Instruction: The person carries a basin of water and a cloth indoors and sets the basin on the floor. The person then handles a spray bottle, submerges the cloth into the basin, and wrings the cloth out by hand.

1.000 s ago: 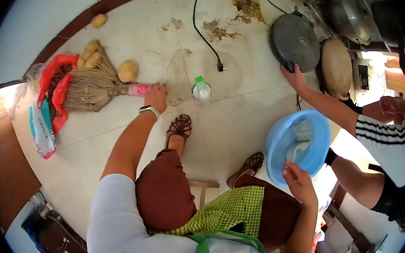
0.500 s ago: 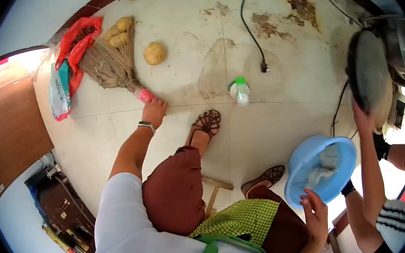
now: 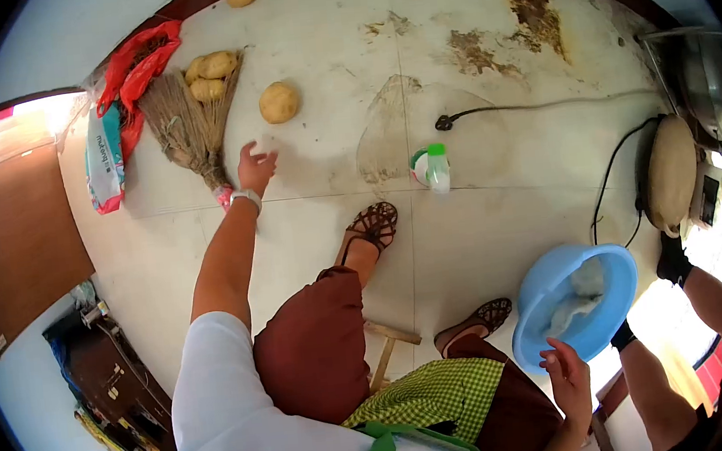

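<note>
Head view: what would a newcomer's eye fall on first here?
The light-blue basin at lower right, beyond the right hand, likely comes first. Next are the red bag beside the broom at upper left, the left hand close by, and the dark brown stains on the floor at upper right.

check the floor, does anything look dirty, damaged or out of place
Yes. Dark brown stains mark the pale floor at the view's upper right; whether dirt or damage, I can't tell. Potatoes lie against the broom, an odd spot for food, and a black plug lies loose, not in a socket.
</note>
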Demonstrator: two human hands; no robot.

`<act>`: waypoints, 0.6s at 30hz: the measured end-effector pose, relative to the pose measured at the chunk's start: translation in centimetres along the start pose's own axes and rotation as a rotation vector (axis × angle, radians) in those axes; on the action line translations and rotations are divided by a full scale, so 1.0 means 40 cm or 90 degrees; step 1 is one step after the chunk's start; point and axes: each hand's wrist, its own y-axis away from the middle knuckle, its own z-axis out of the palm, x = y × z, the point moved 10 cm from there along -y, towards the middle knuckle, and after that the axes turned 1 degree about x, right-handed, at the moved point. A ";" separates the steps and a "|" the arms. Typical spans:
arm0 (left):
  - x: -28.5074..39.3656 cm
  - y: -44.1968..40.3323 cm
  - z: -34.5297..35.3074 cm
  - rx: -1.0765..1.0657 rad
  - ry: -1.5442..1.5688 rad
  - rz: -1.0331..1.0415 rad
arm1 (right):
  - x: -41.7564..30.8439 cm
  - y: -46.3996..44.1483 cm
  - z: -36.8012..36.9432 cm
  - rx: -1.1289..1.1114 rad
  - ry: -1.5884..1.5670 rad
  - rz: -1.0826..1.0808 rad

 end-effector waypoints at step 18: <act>0.196 -0.327 0.082 0.096 0.951 -0.078 | -0.016 -0.024 -0.005 -0.037 -0.027 0.040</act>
